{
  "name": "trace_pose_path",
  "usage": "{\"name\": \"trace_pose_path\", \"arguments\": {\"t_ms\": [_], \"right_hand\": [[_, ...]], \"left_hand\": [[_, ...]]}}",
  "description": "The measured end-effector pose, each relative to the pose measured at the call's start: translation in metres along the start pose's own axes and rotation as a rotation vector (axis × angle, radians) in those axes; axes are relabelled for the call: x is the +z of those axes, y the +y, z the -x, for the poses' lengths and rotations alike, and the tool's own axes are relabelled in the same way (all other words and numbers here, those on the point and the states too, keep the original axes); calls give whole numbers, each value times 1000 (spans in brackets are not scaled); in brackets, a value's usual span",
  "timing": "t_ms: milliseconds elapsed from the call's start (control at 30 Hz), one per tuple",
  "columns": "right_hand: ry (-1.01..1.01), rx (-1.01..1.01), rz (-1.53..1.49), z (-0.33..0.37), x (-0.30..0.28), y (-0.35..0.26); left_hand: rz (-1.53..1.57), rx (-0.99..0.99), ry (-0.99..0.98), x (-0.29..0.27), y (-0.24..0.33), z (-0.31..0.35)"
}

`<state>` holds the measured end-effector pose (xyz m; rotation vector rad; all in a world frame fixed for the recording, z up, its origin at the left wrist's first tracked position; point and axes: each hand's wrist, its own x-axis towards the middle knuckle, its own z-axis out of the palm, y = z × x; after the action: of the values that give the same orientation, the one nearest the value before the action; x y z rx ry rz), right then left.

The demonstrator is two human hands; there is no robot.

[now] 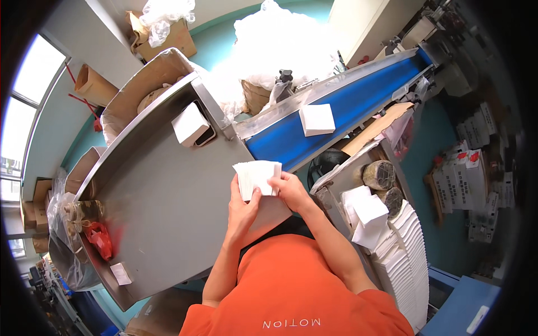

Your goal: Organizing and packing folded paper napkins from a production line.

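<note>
In front of my body, both hands hold a stack of white paper napkins [259, 175] above the near edge of a grey metal table [168, 213]. My left hand [242, 215] grips its left side, with the thumb across the front face. On the right side, my right hand [292, 191] is closed around the edge, its thumb pressing the front. The sheet edges fan slightly at the upper left. Another white stack [318, 120] lies on a blue conveyor belt [358, 101] beyond my hands. A third white stack [189, 124] sits at the table's far corner.
To my right, a side stand carries loose white stacks [367, 213], a long row of white sheets [412, 252] and brown rolls [379, 175]. A red plastic bag [100, 241] and white slip [120, 274] lie at left. A lined cardboard box [143, 89] stands behind the table.
</note>
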<state>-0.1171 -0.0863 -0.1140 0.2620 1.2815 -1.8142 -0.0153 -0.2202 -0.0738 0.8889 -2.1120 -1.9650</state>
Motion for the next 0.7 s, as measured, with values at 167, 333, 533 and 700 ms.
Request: {"name": "trace_pose_path", "arguments": {"t_ms": [167,333,533,700], "right_hand": [[75,17,275,8,28,-29],[298,-172,-37,-23,17,-25],[218,-458,387,57,-6,13],[314,-376,403,172,-18,49]], "left_hand": [[-262,187,-177,-3,-8,-4],[-409,219,5,10,21,0],[-309,388,-188,57,54,-6],[-339,367,-806,158,83,19]]}}
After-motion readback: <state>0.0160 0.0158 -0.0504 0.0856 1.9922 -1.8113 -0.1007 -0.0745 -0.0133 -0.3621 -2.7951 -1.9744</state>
